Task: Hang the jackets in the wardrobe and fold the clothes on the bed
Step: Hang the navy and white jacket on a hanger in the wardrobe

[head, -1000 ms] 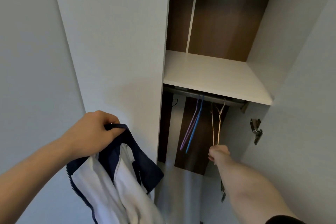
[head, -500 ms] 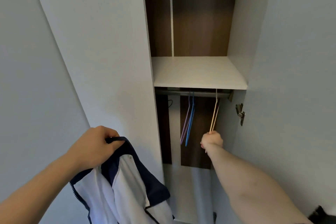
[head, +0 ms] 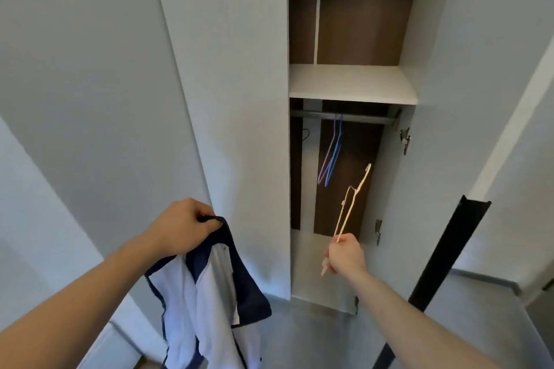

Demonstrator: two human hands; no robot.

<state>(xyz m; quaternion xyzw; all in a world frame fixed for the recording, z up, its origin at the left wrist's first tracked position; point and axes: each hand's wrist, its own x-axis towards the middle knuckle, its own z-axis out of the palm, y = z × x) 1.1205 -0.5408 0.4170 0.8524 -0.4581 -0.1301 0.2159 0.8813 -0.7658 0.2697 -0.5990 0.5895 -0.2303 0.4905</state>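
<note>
Left hand (head: 183, 226) clenched on collar of navy-and-white jacket (head: 207, 293), hanging low left of open wardrobe (head: 353, 84); right hand (head: 344, 256) gripping beige hanger (head: 349, 208), off the rail (head: 344, 116); purple hanger (head: 327, 156), blue hanger (head: 335, 159) on rail

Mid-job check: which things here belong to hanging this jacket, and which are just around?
In the job: jacket gripped by left hand; beige hanger held by right hand; wardrobe rail.

Just around: purple hanger and blue hanger on the rail; shelf; door hinges.
</note>
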